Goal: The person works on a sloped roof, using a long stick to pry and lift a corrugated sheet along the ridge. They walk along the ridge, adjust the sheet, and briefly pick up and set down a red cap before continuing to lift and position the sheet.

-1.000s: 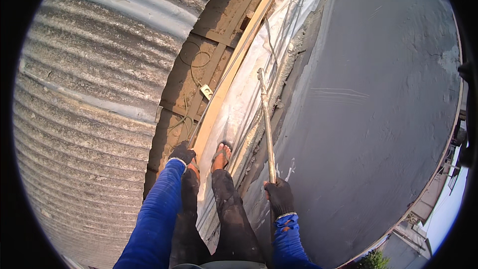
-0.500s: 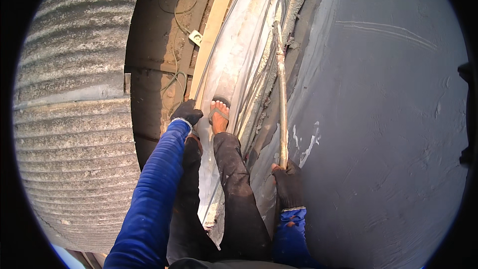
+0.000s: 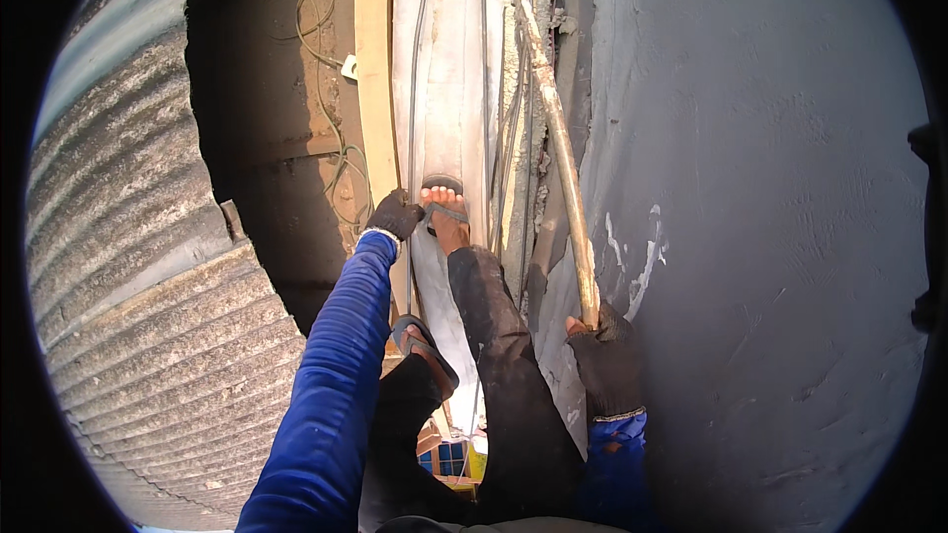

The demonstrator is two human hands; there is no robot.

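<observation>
In the head view, stretched the black-gloved left hand (image 3: 395, 214) forward, curled around a thin dark rod (image 3: 416, 49) beside a pale wooden plank (image 3: 376, 69). Held a long, stained, tan pole (image 3: 560, 138) slantwise near the smooth grey slab (image 3: 770, 237) in the closed grip of the black-gloved right hand (image 3: 609, 360).

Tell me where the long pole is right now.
In the head view, the long pole is right of centre, held in the right hand and slanting up-left across the smooth grey surface's left edge.
</observation>
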